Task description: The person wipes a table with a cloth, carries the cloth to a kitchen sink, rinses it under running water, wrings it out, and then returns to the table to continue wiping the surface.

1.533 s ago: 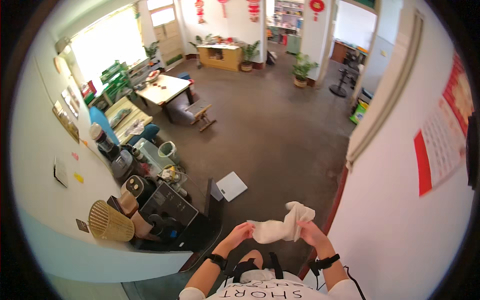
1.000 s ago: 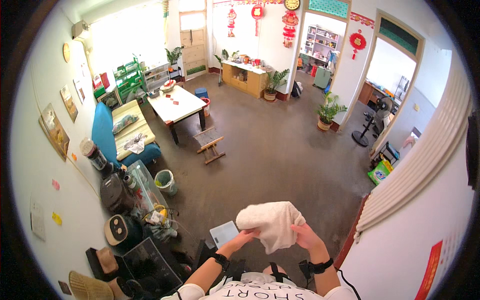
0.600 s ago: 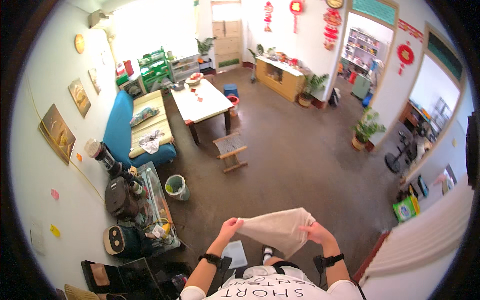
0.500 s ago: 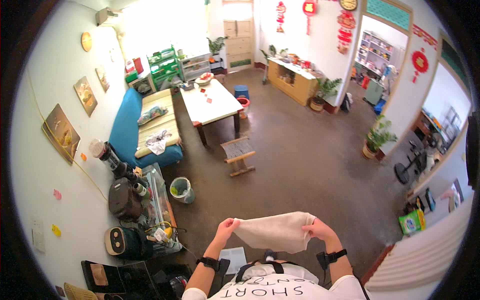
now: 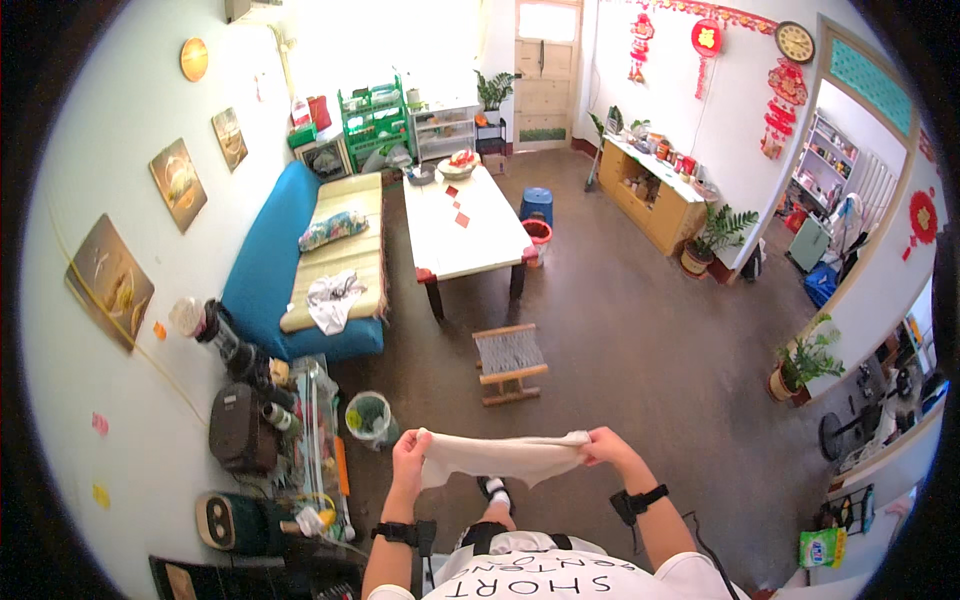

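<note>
A beige cloth (image 5: 500, 457) is stretched between my two hands in front of my body, its lower edge hanging loose. My left hand (image 5: 409, 457) pinches its left corner, and my right hand (image 5: 606, 447) grips the right corner. Both wrists wear black bands. Below the cloth, one foot in a dark sandal (image 5: 494, 489) shows on the floor.
A bin (image 5: 371, 420) stands left of my hands beside a glass-topped cabinet crowded with appliances. Ahead are a low stool (image 5: 508, 360), a white table (image 5: 465, 225) and a blue sofa (image 5: 262, 250). A potted plant (image 5: 800, 360) stands by the right wall.
The view has shifted, and the room sits further right in it. My hands and the cloth have moved left, and the cloth looks narrower from top to bottom. A foot now shows beneath it.
</note>
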`<state>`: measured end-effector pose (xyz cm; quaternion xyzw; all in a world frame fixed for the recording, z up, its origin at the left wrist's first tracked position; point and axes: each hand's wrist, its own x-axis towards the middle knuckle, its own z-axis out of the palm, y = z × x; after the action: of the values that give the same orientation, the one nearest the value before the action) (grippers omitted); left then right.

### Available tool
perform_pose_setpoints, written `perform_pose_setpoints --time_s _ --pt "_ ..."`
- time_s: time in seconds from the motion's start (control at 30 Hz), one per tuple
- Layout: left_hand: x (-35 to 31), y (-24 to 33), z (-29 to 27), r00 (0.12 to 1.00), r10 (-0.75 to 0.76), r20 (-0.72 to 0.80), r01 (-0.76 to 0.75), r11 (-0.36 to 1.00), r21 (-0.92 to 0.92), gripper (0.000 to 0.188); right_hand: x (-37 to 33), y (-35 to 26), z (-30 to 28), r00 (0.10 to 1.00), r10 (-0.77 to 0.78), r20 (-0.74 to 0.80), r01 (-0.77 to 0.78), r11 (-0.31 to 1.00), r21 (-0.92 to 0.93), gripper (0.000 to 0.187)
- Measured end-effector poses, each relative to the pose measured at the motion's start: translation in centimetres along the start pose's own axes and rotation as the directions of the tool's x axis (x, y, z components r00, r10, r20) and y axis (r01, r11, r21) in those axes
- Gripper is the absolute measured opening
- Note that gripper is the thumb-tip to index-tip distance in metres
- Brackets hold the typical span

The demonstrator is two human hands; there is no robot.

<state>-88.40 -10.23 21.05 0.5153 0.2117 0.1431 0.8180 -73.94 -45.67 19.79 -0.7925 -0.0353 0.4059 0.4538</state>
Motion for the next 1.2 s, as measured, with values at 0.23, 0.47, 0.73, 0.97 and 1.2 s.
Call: perform_pose_setpoints --time_s 0.23,0.47,0.73,0.97,1.2 --pt "15.6 1.8 3.5 0.995 -0.008 0.103 -0.001 0.997 0.079 0.017 10.0 -6.6 -5.2 0.931 -0.197 -0.306 0.221 0.974 0.048 0.043" --pt "29.0 2.7 4.0 0.998 0.034 -0.044 -0.020 0.959 0.284 0.016 20.0 -12.4 -10.1 0.853 -0.292 -0.433 0.466 0.800 0.378 0.035" --pt "43.7 2.5 3.6 0.995 -0.015 -0.103 0.044 0.957 0.288 0.012 34.9 -20.4 -16.6 0.925 -0.147 -0.349 0.234 0.946 0.223 0.028" --pt "56.1 5.3 4.5 0.973 0.034 -0.228 0.021 0.972 0.234 0.013 50.0 -28.2 -20.2 0.905 -0.313 -0.287 0.358 0.926 0.119 0.025" --pt "71.7 9.8 6.0 0.984 0.096 -0.151 -0.044 0.948 0.314 0.013 61.8 -39.0 -24.3 0.855 -0.395 -0.336 0.439 0.896 0.063 0.026"
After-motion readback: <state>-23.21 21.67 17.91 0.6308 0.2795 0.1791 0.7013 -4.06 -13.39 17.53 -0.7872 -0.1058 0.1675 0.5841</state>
